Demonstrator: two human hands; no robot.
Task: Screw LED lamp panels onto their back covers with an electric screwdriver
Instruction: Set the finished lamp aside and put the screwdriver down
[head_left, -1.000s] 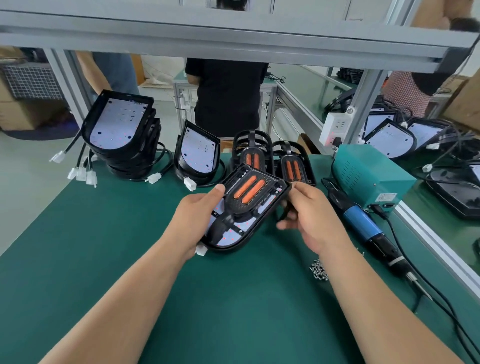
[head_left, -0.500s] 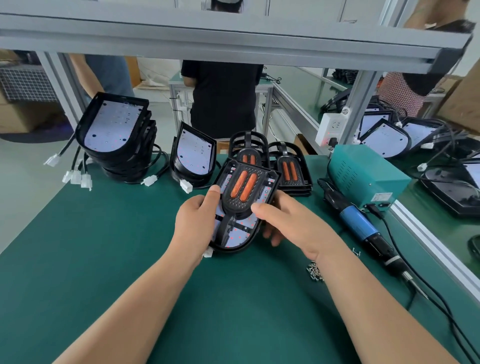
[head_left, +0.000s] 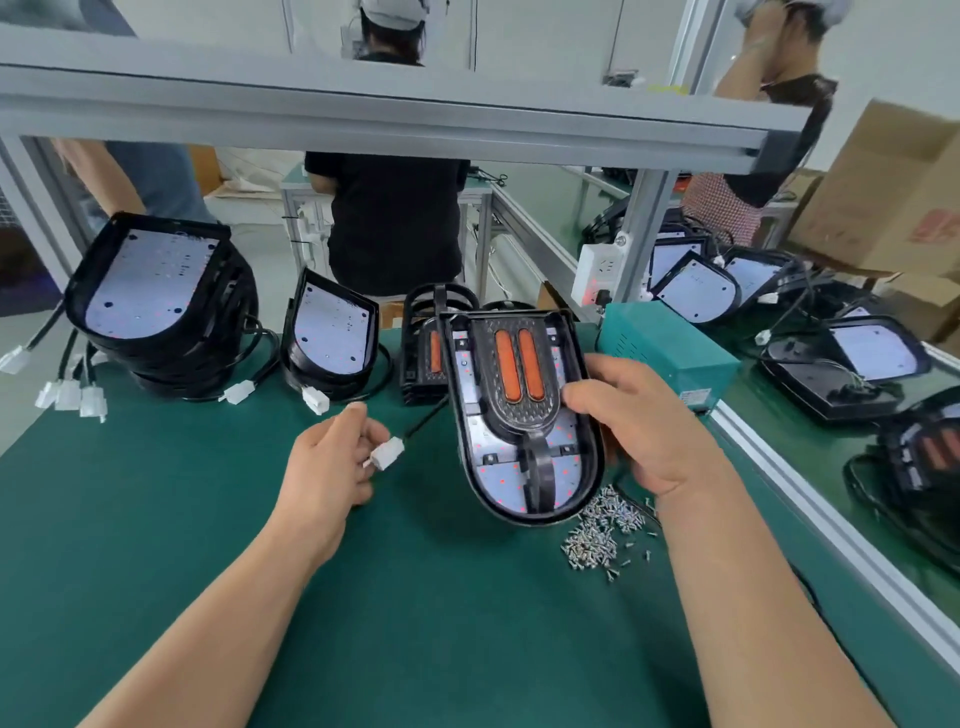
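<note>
A black lamp assembly (head_left: 519, 415) with two orange strips and a white LED panel under its cover is held tilted above the green mat, its rounded end towards me. My right hand (head_left: 644, 426) grips its right edge. Out of its left side runs a black cable ending in a white connector (head_left: 387, 453), which my left hand (head_left: 332, 467) pinches in its fingertips. Several small screws (head_left: 597, 530) lie in a loose pile just below the lamp. No electric screwdriver is visible.
At the back left stand two stacks of back covers with white LED boards (head_left: 150, 291) (head_left: 332, 332). A stack of orange-strip covers (head_left: 431, 343) sits behind the lamp. A teal power box (head_left: 670, 353) is at the right rail. People stand beyond the bench.
My left hand let go of the lamp and took its white connector. My right hand carried the lamp to the right, above the screw pile, and turned it lengthwise.
</note>
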